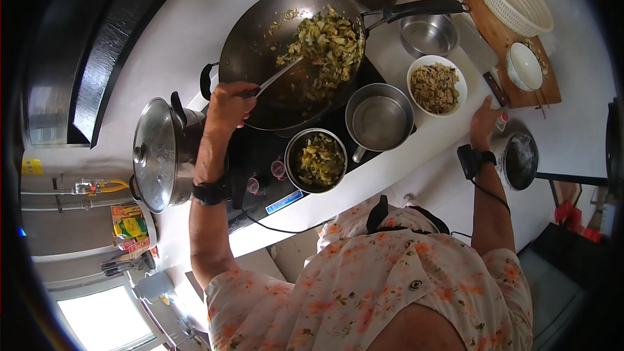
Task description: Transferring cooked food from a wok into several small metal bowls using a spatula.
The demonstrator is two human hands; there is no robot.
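My left hand (231, 107) grips the dark handle of a metal spatula or ladle (280, 77), whose head is buried in the food. That tool reaches into a large wok (253, 44) holding chopped, cooked greenish vegetables (331, 44), heaped towards its right side. My right hand (481, 124) is at the counter's edge, close to a small red-capped bottle (502, 121) and a dark knife handle (496, 88); whether it holds the bottle cannot be told. Between my arms stand a metal bowl (291, 175) of similar vegetables and a saucepan (380, 119) with liquid-like contents.
A white bowl (413, 95) of minced food sits right of the saucepan. A lidded steel pot (156, 156) stands left of the black cooktop (253, 156). Farther right are a wooden cutting board (531, 100), a white basket (516, 5) and a white bowl (524, 66).
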